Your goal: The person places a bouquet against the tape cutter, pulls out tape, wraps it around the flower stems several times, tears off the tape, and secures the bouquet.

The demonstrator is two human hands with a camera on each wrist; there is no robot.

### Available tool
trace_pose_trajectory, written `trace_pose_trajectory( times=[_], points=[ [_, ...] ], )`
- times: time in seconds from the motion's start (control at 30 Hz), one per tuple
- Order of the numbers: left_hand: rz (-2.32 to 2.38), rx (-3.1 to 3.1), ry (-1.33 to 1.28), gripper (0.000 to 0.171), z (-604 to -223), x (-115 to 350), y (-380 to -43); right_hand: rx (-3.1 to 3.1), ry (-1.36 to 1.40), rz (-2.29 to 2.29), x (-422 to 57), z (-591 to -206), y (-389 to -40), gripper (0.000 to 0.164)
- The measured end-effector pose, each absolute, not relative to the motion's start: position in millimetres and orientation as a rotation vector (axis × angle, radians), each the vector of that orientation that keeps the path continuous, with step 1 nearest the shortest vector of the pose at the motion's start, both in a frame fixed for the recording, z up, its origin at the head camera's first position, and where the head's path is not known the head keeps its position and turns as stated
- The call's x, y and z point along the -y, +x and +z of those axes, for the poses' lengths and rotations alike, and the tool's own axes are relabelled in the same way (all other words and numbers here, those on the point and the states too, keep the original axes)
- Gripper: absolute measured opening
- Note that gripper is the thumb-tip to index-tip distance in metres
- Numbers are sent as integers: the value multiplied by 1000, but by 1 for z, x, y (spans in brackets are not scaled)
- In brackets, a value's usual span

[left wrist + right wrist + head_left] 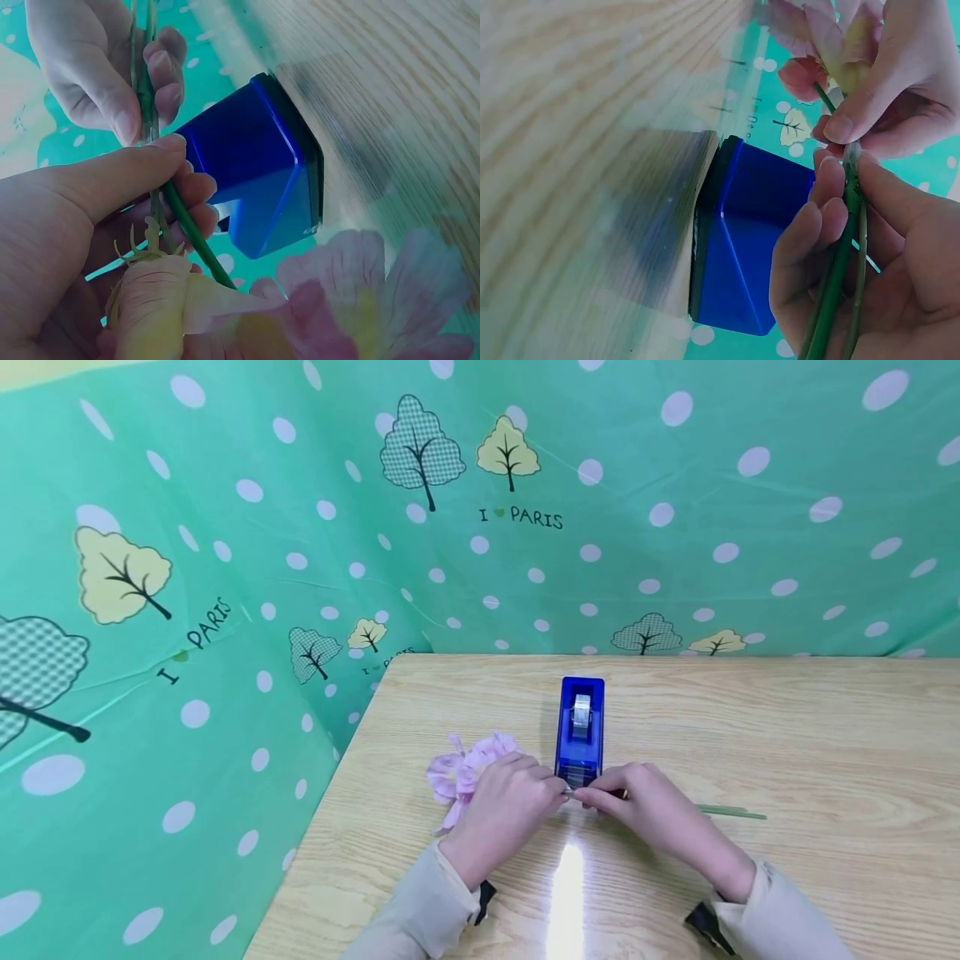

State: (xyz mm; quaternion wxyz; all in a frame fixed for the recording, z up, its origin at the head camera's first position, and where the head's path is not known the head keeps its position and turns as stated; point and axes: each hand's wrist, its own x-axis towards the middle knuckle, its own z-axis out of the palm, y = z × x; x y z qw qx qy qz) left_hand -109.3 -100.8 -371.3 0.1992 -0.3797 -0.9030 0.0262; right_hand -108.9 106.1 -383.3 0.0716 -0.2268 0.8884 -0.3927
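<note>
My left hand (510, 802) pinches the green stems (196, 234) of pink artificial flowers (468, 770) just below the blooms. Beside it, my right hand (637, 797) holds the same stems (832, 300) between thumb and curled fingers, and their ends stick out past its right side. Between the two sets of fingertips, a shiny clear strip that looks like tape (851, 152) lies round the stems. A blue tape dispenser (580, 727) with a roll of clear tape (582, 714) stands just beyond the hands, its cutting end toward them.
The wood-grain table (825, 760) reaches to a green dotted cloth (675, 527) printed with trees, which hangs behind and along the left. A bright light reflection falls on the table in front of the hands.
</note>
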Motion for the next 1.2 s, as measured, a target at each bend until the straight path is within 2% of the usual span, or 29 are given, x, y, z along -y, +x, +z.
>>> trace_pose_trajectory(
  times=[0.87, 1.2],
  points=[
    [-48, 2547, -1032, 10, -376, 101, -111, -2704, -678, -1261, -105, -384, -111, 11],
    [-58, 2612, -1014, 17, -374, 100, -111, -2794, -636, -1232, -104, -387, -108, 4]
  ],
)
